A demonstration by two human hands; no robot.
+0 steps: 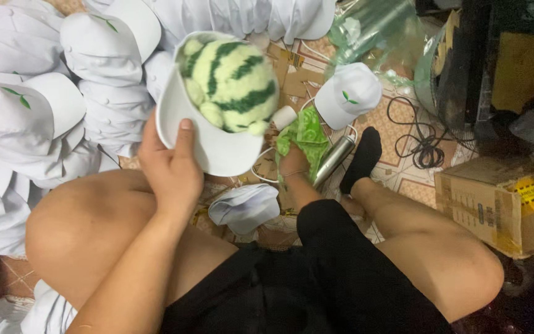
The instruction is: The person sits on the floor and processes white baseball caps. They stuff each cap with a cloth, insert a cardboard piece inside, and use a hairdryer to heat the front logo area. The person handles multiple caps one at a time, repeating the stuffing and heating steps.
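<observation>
My left hand (pixel 171 164) grips the brim of an upturned white cap (pixel 214 151), thumb pressed on the brim's inside. A green-and-cream striped plush toy (pixel 230 77) fills the cap's crown. My right hand (pixel 293 162) reaches down between my knees and clutches a bright green plush piece (pixel 307 133) on the floor. A silver metal cylinder (pixel 335 158) lies just right of that hand. Another white cap (pixel 245 207) lies on the floor between my legs.
A big pile of white caps (pixel 44 93) with small green leaf marks covers the left and top. One loose cap (pixel 348 93) lies at the centre right. A cardboard box (pixel 502 201), black cable (pixel 418 139) and clear plastic bags (pixel 378 31) sit to the right.
</observation>
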